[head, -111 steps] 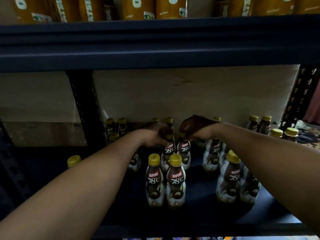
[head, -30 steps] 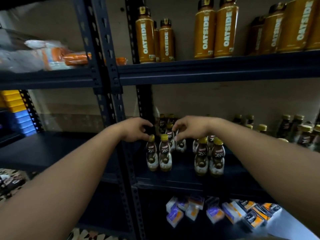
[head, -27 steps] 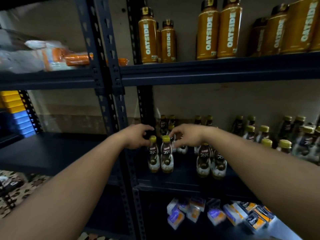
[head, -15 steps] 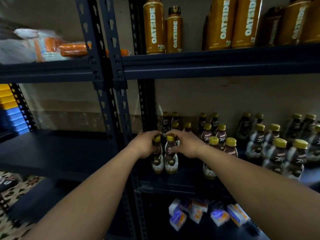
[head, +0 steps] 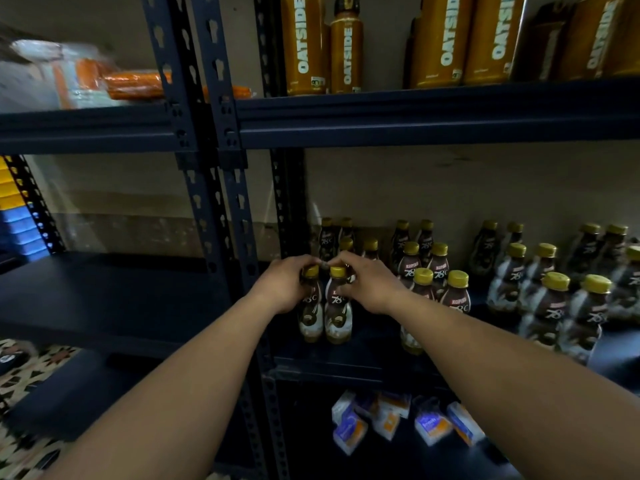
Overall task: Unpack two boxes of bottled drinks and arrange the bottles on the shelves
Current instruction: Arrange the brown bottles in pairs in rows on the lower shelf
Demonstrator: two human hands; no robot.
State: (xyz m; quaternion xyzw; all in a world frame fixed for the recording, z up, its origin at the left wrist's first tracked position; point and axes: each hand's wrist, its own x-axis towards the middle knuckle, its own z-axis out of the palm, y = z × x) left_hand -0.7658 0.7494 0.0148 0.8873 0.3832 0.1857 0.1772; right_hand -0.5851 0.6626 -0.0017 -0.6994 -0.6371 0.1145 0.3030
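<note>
- A second ago both hands hover over the caps; now the left hand (head: pixel 282 285) curls its fingers round the neck of the left bottle (head: pixel 310 317), and the right hand (head: pixel 372 289) pinches the neck of the right bottle (head: pixel 338 320) between thumb and fingers.
- The two bottles stand upright and touching, as half a second ago, at the front left of the middle shelf (head: pixel 363 365), just beside the upright (head: pixel 239 237).
- The fingertips of the two hands nearly meet above the yellow caps.
- The middle shelf also holds other Kopiko bottles (head: pixel 550 306), upright in pairs behind and to the right of the gripped pair.
- The top shelf (head: pixel 433 119) carries tall Oatside bottles (head: pixel 438 43), standing side by side.
- The bottom shelf (head: pixel 398 459) holds small cartons (head: pixel 391 415), lying loosely together.
- On the neighbouring rack to the left, wrapped packs (head: pixel 79 81) lie on the upper board; yellow and blue crates (head: pixel 14 209) are stacked at the far left edge.
</note>
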